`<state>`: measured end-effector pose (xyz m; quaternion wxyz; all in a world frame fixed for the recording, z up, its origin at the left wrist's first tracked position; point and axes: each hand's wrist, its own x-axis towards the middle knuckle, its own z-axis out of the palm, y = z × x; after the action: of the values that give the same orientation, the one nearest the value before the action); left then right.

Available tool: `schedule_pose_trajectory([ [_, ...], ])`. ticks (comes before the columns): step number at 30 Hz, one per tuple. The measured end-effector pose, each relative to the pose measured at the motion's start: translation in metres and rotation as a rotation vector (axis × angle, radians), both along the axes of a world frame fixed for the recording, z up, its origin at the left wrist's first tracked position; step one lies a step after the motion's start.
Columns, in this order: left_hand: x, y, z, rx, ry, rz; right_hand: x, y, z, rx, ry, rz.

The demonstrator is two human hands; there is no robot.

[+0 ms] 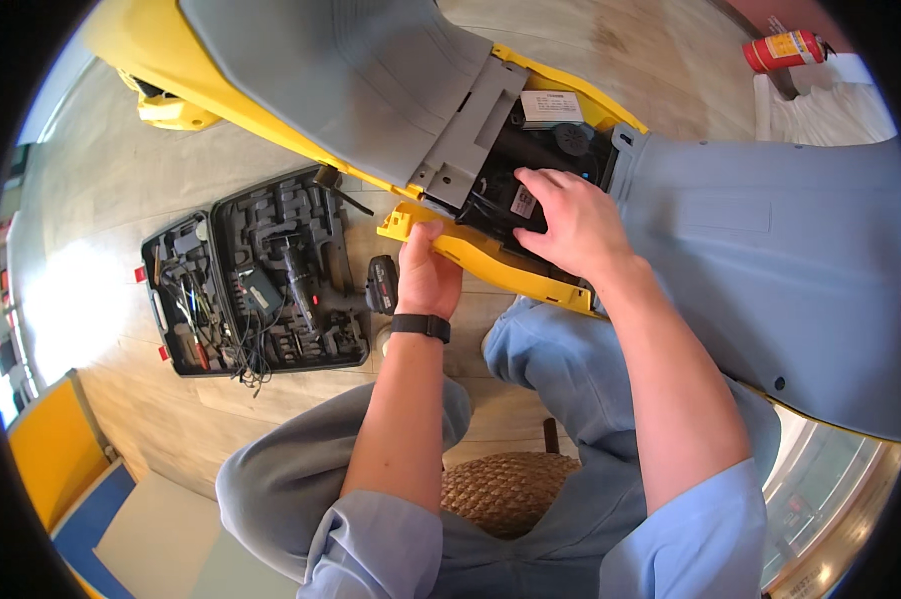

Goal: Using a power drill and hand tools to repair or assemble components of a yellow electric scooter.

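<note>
A large yellow-and-grey machine body (371,70) lies across the upper view, with a dark compartment (515,155) uncovered in its middle. My left hand (429,275) grips a long yellow trim panel (485,257) along the compartment's near side, thumb on top and the other fingers hidden beneath. Over the compartment is my right hand (575,222), thumb and forefinger spread apart around black parts with a small white label (522,203). Its other fingertips are hidden, and nothing shows in its grasp. A light-coloured labelled block (551,108) sits at the compartment's far end.
An open black tool case (221,285) with a drill (299,285) and cables lies on the floor at left. Beside my left wrist stands a black battery pack (381,286). A woven stool (505,491) is between my legs. A red fire extinguisher (785,49) is at far right.
</note>
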<state>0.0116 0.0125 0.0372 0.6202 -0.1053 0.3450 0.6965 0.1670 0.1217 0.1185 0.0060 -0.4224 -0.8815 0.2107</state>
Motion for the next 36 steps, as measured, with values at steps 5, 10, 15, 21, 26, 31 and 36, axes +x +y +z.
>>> schedule_pose_trajectory([
  [5,0.002,-0.002,-0.01,-0.003,-0.009,0.011,-0.012,-0.007,0.001,0.107,0.068,0.013],
  [10,-0.003,-0.007,-0.028,-0.004,0.006,-0.043,-0.052,-0.042,0.005,0.101,0.244,-0.033],
  [15,0.002,-0.005,-0.02,0.01,-0.011,-0.033,-0.055,-0.067,0.005,0.242,0.197,0.027],
  [21,0.002,0.0,-0.002,-0.072,-0.022,0.059,-0.06,-0.073,-0.002,0.237,0.172,0.002],
  [26,0.001,-0.002,-0.005,-0.087,0.021,0.064,-0.066,-0.072,-0.007,0.246,0.152,-0.018],
  [31,0.003,0.0,-0.004,-0.073,0.014,0.071,-0.068,-0.074,-0.01,0.285,0.131,-0.044],
  [36,0.002,0.0,-0.004,-0.058,0.002,0.071,-0.071,-0.074,-0.009,0.285,0.131,-0.078],
])
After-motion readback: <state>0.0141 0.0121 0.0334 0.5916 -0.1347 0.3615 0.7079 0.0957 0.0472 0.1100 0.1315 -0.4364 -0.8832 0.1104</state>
